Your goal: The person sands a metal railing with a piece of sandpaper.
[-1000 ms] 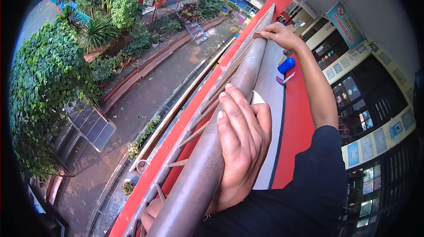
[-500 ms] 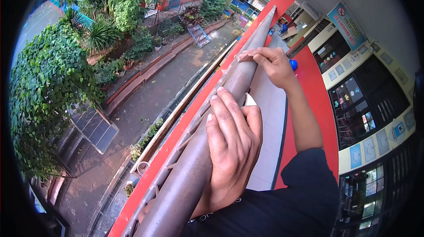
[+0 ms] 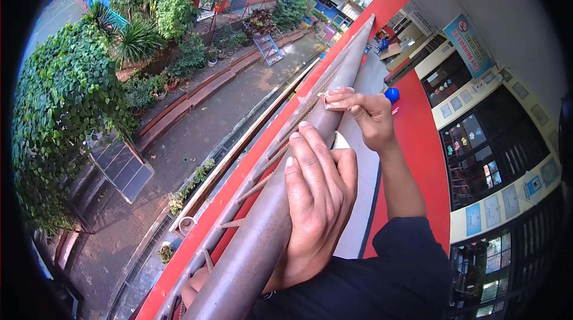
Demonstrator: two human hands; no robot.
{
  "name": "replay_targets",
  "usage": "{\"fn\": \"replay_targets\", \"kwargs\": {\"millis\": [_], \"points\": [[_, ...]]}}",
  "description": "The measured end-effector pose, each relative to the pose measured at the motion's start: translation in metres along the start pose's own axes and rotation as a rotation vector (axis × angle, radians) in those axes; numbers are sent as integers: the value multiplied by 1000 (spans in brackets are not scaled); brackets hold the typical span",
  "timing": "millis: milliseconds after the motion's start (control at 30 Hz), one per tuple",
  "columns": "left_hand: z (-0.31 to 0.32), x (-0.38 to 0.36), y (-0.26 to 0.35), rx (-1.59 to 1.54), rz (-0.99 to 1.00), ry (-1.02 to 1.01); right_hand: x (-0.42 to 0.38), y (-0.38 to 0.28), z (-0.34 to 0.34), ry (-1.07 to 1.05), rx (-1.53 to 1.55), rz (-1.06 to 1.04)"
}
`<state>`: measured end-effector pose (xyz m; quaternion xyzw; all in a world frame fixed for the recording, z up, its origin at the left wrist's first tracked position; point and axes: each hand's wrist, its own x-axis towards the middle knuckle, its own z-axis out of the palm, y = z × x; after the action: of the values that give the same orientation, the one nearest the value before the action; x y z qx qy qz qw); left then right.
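A long brown-grey metal pipe (image 3: 253, 248), the top rail of a railing, runs from the lower edge toward the upper right. My left hand (image 3: 319, 195) rests on it with fingers stretched along its upper side. A small pale wedge (image 3: 341, 141) shows beside that hand's knuckles. Farther up, my right hand (image 3: 370, 114) has its fingers bent and pinched on a thin pale folded piece (image 3: 337, 104), pressed to the top of the pipe. Whether it is cloth or paper I cannot tell. Some skin (image 3: 192, 289) shows beyond the pipe at lower left.
Thin twisted bars (image 3: 233, 223) and a red beam (image 3: 203, 233) lie just left of the pipe. A paved yard (image 3: 203, 117) with plants is far below. Right are a red and pale walkway floor (image 3: 412, 165), a blue object (image 3: 391, 94) and a windowed wall (image 3: 495, 141).
My right hand has come down the pipe toward my left hand, and more of the pale piece shows. My left hand stays in place on the pipe. The view has shifted slightly.
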<state>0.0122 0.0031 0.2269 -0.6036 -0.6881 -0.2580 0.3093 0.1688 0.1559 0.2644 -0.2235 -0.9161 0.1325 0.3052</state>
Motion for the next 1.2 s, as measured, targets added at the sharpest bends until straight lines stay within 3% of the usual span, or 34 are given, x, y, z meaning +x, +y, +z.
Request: {"fn": "replay_targets", "kwargs": {"millis": [100, 133, 200, 233, 267, 333, 400, 500, 533, 600, 700, 800, 867, 933, 1033, 1133, 1167, 1200], "points": [[-1, -2, -3, -23, 34, -17, 13, 48, -26, 256, 98, 383], [-1, -1, -1, -19, 26, -7, 8, 38, -23, 258, 93, 380], [-1, 1, 0, -46, 5, 11, -1, 7, 0, 84, -23, 106], [0, 2, -1, -54, 6, 10, 0, -8, 8, 110, -85, 82], [-2, 0, -2, -65, 13, 3, 4, 4, 2, 114, -84, 86], [-6, -1, -5, -99, 35, -9, 11, 53, -21, 226, -105, 381], [-9, -4, -6, -197, 58, 10, 4, 62, -17, 310, -177, 325], [-10, -5, -3, -232, 63, 27, -24, -1, 9, 225, 130, -27], [-14, -6, -3, -232, 69, 11, -51, 2, 13, 241, 154, -21], [-10, -8, -3, -194, 117, 87, -103, 25, 19, 346, 631, 342], [-11, -10, 0, -254, 105, 135, -180, 55, 77, 606, 787, 567], [-17, -10, 10, -289, 78, 151, -257, 61, 146, 665, 848, 990], [-18, -12, 19, -477, 153, 241, -299, 61, 181, 609, 1046, 1156], [-13, -32, 40, -935, 184, 251, -322, 54, 198, 683, 1286, 1140], [30, -83, 76, -1513, -2, -199, -313, 36, 186, 770, 1262, 1080], [101, -127, 109, -1458, -215, -641, -308, 33, 167, 747, 1248, 1026], [125, -141, 118, -1472, -228, -706, -313, 46, 169, 670, 1315, 932], [132, -148, 126, -1557, -373, -906, -318, 51, 169, 588, 1379, 829]]}}
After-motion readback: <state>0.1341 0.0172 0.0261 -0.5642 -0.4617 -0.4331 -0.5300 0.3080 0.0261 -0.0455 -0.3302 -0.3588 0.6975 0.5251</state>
